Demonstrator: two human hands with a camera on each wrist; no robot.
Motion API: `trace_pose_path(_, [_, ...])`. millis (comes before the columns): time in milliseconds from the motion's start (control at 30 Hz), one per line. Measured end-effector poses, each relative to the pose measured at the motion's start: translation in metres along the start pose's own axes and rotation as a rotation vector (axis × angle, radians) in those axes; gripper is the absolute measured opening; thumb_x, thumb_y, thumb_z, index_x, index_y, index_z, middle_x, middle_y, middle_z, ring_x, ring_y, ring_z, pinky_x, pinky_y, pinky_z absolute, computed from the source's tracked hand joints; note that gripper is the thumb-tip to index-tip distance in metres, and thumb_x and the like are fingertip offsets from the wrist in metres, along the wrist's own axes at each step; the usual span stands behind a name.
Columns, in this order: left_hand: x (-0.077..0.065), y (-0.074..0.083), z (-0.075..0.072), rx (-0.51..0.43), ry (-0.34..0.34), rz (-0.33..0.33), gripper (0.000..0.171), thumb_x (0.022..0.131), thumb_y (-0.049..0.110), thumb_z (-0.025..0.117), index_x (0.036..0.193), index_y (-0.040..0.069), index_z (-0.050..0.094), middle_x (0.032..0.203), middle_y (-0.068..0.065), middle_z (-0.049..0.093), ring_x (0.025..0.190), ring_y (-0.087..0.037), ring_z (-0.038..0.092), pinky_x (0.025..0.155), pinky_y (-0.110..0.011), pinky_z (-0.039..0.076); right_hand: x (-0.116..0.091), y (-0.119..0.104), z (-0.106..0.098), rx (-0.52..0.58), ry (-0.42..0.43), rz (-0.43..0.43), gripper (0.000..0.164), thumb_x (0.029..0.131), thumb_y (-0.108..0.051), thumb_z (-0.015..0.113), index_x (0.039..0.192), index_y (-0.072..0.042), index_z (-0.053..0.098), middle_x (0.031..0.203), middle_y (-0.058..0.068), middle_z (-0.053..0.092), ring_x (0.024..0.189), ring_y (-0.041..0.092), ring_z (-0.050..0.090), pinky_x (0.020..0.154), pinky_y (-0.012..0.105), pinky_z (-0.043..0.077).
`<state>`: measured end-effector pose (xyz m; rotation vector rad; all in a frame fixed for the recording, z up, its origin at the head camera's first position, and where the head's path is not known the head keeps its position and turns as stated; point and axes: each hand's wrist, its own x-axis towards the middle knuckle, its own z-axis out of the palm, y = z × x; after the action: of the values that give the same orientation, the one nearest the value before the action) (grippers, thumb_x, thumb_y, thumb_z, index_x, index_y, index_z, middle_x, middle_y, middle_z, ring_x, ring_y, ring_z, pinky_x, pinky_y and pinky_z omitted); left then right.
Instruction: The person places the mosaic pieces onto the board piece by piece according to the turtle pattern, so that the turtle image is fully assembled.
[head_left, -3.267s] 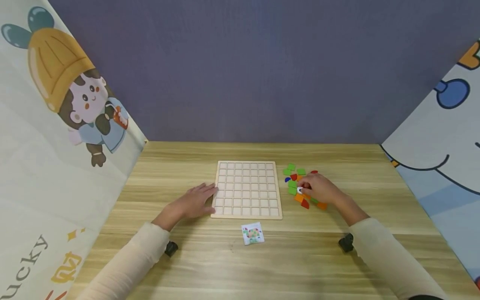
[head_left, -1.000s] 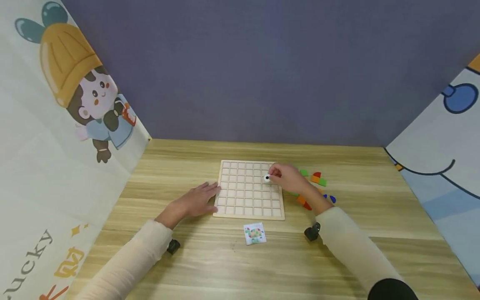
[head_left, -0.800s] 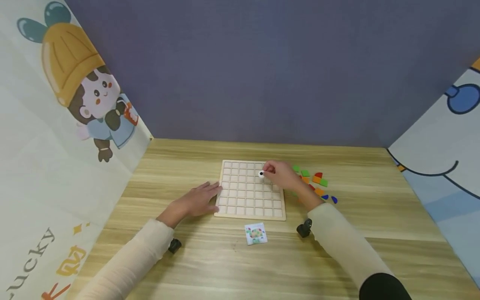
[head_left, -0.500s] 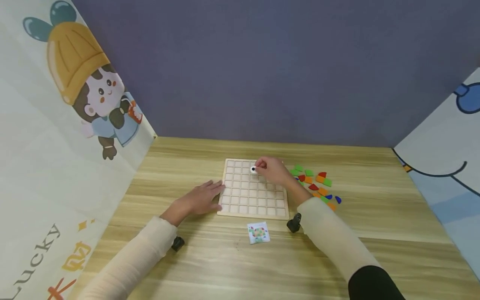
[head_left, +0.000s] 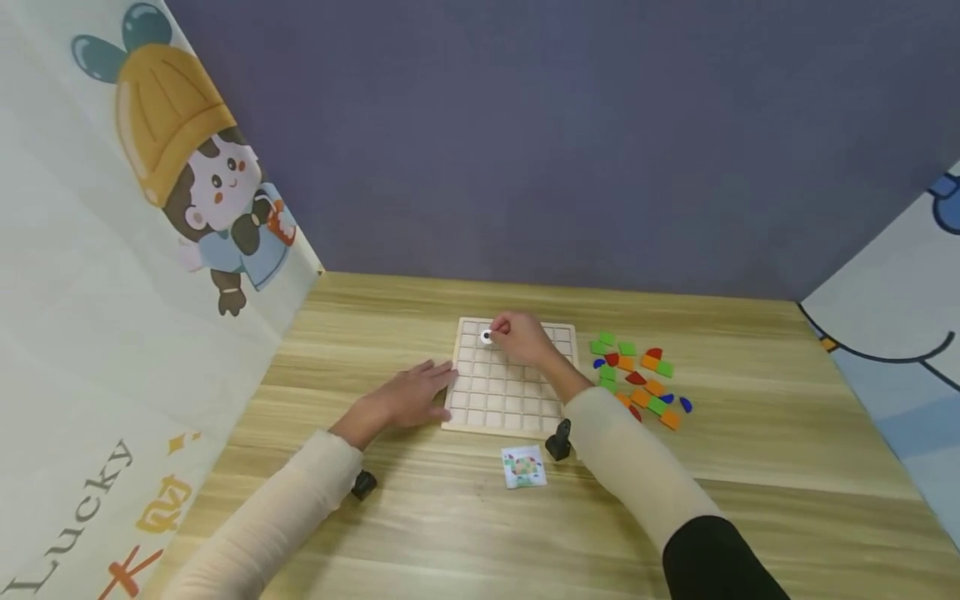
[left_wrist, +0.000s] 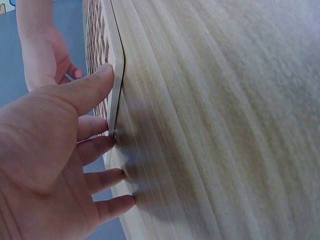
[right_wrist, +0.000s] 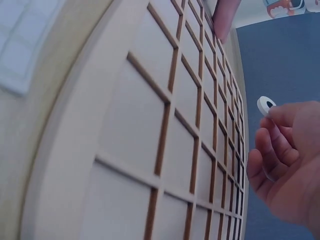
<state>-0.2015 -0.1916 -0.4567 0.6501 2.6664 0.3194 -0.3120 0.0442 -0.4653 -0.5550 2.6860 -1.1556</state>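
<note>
A pale wooden grid board (head_left: pixel 491 392) with square cells lies on the table. My right hand (head_left: pixel 521 337) is over its far part, pinching a white round piece with a black dot (head_left: pixel 486 337) between thumb and finger. In the right wrist view that round white piece (right_wrist: pixel 265 105) is held above the cells. At the board's left edge my left hand (head_left: pixel 408 396) rests with fingers spread and straight. The left wrist view has the left thumb lying on the frame, with several fingertips (left_wrist: pixel 131 201) on the tabletop beside it.
Right of the board lie loose flat pieces: green squares (head_left: pixel 607 374), orange squares (head_left: pixel 670 419), red quarter-rounds (head_left: pixel 636 378) and blue half-rounds (head_left: pixel 686 405). A small printed picture card (head_left: pixel 523 467) is in front of the board. A dark wall (head_left: pixel 525 150) rises behind the table.
My right hand took the white round piece from the loose pieces and moved left over the board to its far left part. The left hand stays at the board's edge.
</note>
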Motion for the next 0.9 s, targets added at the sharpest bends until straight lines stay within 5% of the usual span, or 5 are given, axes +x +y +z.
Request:
trace_pose_path(500, [-0.004, 0.011, 0.001, 0.021, -0.013, 0.025, 0.076, 0.099, 0.044, 0.063, 0.16, 0.011, 0.032, 0.17, -0.01, 0.023, 0.155, -0.042, 0.022, 0.124, -0.06, 0.025, 0.008, -0.01, 0.023, -0.096, -0.044, 0.084, 0.015, 0.102, -0.024, 0.061, 0.107, -0.012, 0.069, 0.103, 0.005, 0.072, 0.09, 0.019, 0.066, 0.086, 0.036, 0.057])
trace_pose_path(900, [-0.012, 0.011, -0.001, 0.009, -0.004, 0.015, 0.076, 0.098, 0.044, 0.065, 0.16, 0.013, 0.033, 0.17, -0.008, 0.023, 0.156, -0.04, 0.023, 0.124, -0.061, 0.026, 0.007, -0.025, 0.03, -0.224, -0.053, 0.086, 0.014, 0.1, -0.023, 0.062, 0.106, -0.012, 0.07, 0.101, 0.004, 0.073, 0.091, 0.02, 0.067, 0.086, 0.037, 0.057])
